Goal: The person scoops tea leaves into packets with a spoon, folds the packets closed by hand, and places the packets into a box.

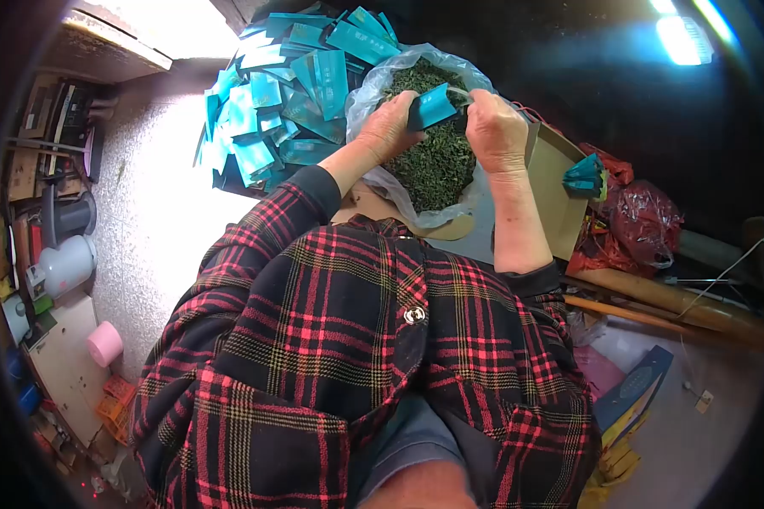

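My left hand [390,129] grips a small teal packet [433,107] and holds it tilted over a clear plastic bag [367,100]. The bag lies open and is filled with loose dark-green dried leaves [433,174], probably tea. Close to the packet's right end, my right hand [496,129] is closed, fingers curled. A pale thin thing shows between that hand and the packet, too small to name. Left of the bag, many more teal packets [301,97] lie in a heap.
An open cardboard box [560,165] stands right of the bag, with teal packets [584,174] at its far side. Beyond it lie red plastic bags [645,222] and wooden poles [654,293]. At left are a grey-white kettle [66,265], a pink roll [105,343] and an orange crate [116,407].
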`<move>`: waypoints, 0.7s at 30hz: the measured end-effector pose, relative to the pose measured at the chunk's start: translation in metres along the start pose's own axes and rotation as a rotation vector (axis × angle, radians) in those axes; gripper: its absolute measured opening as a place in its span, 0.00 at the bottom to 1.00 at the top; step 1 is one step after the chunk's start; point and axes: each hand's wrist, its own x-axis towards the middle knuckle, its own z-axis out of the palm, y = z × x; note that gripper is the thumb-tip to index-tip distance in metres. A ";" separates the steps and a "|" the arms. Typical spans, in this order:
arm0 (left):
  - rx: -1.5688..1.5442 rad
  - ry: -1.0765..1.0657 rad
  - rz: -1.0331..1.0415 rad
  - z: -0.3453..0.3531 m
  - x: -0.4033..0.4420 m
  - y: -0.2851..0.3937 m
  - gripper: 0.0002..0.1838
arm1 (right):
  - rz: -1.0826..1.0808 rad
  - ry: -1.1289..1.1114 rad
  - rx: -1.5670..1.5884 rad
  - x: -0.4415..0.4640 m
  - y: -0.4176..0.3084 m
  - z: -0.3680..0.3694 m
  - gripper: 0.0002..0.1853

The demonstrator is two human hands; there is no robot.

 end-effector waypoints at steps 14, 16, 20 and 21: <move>-0.115 0.040 0.008 0.005 -0.008 -0.005 0.38 | -0.024 0.113 0.157 -0.012 -0.005 -0.015 0.04; -0.128 0.056 0.014 0.004 -0.008 -0.008 0.39 | 0.151 0.287 0.291 -0.015 0.008 -0.011 0.05; -0.215 0.049 0.033 0.000 -0.013 -0.012 0.40 | 0.626 -0.005 0.413 -0.048 0.039 0.035 0.07; -0.257 0.040 0.045 0.000 -0.014 -0.012 0.40 | 0.627 -0.007 0.415 -0.061 0.046 0.054 0.07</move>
